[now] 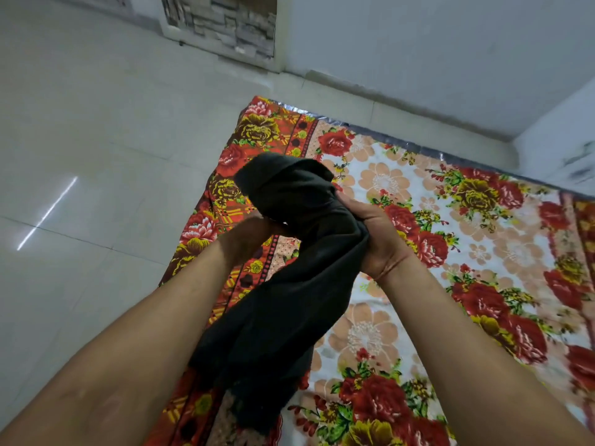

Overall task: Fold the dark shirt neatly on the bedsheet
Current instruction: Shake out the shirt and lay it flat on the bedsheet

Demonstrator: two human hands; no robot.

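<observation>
The dark shirt (283,284) hangs bunched in the air above the flowered bedsheet (418,194). My right hand (373,239) grips the shirt's upper part from the right, fingers hidden behind the cloth. My left hand (248,236) is blurred and holds the shirt's left side, its fingers tucked under the fabric. The shirt's lower end droops down towards me over the sheet's red border.
Pale tiled floor (96,188) lies to the left of the sheet. A white wall (418,53) runs behind it, with a stone-patterned panel (225,27) at the top. The wall's corner sits at the far right.
</observation>
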